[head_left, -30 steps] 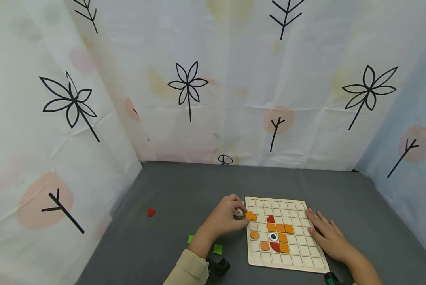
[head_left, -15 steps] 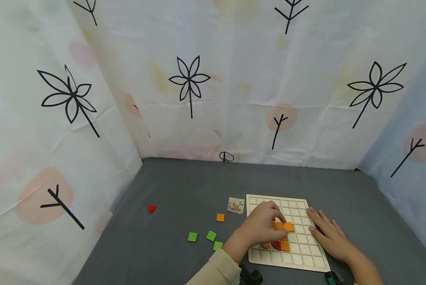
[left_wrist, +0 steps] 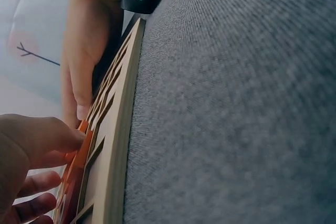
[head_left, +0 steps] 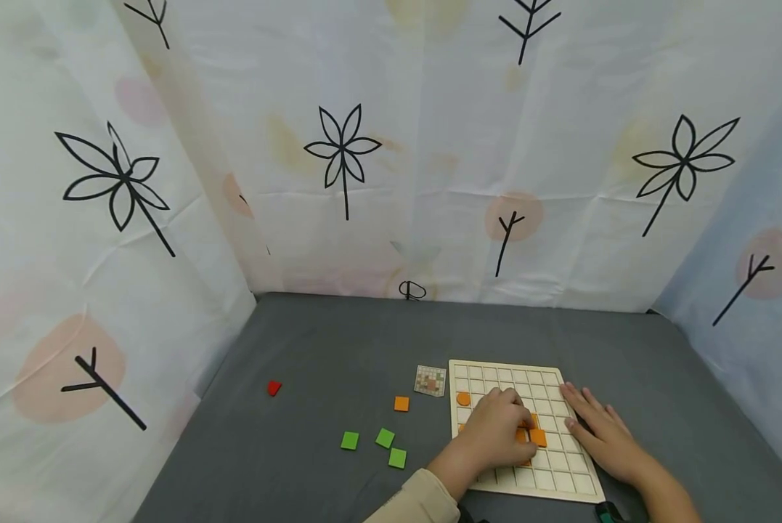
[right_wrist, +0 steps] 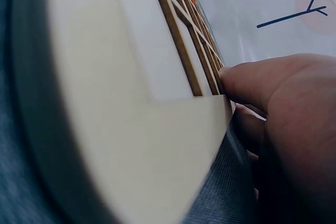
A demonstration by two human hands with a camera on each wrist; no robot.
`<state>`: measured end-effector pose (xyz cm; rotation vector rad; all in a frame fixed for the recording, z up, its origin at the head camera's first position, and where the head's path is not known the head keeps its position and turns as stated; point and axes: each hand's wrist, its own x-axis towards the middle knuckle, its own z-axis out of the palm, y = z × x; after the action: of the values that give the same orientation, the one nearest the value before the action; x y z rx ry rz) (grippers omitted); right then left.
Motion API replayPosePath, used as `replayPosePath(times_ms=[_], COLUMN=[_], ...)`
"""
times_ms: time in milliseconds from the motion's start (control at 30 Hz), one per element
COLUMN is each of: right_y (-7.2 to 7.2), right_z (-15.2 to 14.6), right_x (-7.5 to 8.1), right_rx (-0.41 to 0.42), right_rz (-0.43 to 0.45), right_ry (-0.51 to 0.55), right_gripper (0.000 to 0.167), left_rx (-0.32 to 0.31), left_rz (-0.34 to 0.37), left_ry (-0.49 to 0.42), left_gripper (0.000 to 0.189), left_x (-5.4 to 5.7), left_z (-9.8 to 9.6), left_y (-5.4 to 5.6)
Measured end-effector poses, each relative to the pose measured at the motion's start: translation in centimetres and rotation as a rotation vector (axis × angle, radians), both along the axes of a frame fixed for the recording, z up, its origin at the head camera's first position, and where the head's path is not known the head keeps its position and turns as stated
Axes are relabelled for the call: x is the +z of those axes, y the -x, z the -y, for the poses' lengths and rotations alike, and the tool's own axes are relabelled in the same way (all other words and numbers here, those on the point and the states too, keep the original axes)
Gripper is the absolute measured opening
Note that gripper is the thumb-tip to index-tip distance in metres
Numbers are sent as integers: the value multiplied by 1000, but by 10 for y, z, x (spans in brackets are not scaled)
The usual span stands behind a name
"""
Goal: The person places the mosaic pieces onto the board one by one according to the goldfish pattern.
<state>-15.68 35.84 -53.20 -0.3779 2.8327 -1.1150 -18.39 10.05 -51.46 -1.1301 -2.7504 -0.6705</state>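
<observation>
The left hand (head_left: 495, 428) pinched an orange tile (head_left: 539, 438) between both hands at the gridded board (head_left: 508, 375), presumably for fine control. The right hand (head_left: 605, 432) lay with fingers extended along the board's edge (probably steadying it); green tiles (head_left: 385, 438) sat left of both hands.

Grey table (head_left: 338, 334) is bounded at the rear and both sides by pale cloth (head_left: 430, 240). Black flowers (head_left: 342, 149), twigs (head_left: 111, 393) and peach discs (head_left: 44, 359) are printed on it. A bluish tint is noted at right.
</observation>
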Motion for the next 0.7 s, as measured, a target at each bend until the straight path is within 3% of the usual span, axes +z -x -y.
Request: replayPosePath(times_ms=[200,700], right_y=[-1,-1], right_z=[0,0], right_x=[-1,-1], right_rx=[-3,1], right_rz=[-19,-23], right_ry=[-2,-8], right_gripper=[64,64], left_rx=[-2,-24], left_rz=[-35,-23], left_ry=[3,-18], left_gripper=[16,18], left_x=[0,2], left_z=[2,9], left_y=[-1,-1])
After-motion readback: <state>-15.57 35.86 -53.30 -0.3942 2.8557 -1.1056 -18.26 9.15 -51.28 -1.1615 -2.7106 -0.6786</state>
